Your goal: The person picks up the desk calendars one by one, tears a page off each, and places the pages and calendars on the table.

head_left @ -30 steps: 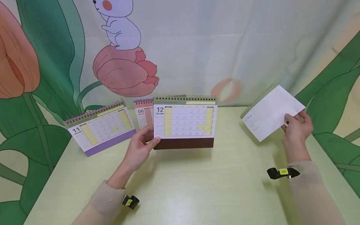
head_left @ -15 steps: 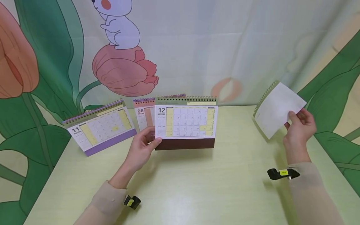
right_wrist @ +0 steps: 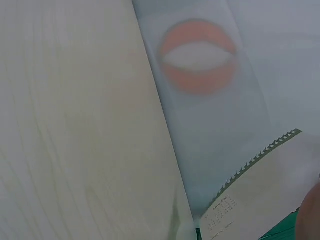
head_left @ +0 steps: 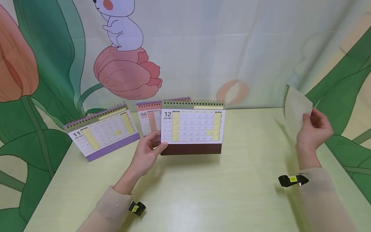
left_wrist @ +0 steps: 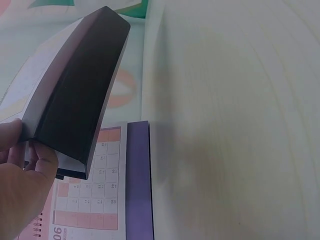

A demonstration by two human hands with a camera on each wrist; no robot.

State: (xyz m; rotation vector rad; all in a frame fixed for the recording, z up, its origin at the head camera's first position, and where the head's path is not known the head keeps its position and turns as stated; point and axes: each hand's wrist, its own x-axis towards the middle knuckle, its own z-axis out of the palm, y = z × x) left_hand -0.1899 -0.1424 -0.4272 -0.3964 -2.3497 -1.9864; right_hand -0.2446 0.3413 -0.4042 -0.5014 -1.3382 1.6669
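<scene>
Noting the loose calendar sheet (head_left: 297,104) has swung farther right, turning nearly edge-on; we judge it fully parted from the desk calendar showing 12 (head_left: 192,127). Our right hand (head_left: 314,133) pinches it above the tabletop (head_left: 217,193); our left hand (head_left: 145,154) grips that calendar's lower left corner, before the calendar showing 06 (head_left: 144,123).

Room R of 12 cal. (head_left: 192,126), 06 cal. (head_left: 152,120) blocking behind

Smooth, matt paper sheet (head_left: 297,106)
</scene>
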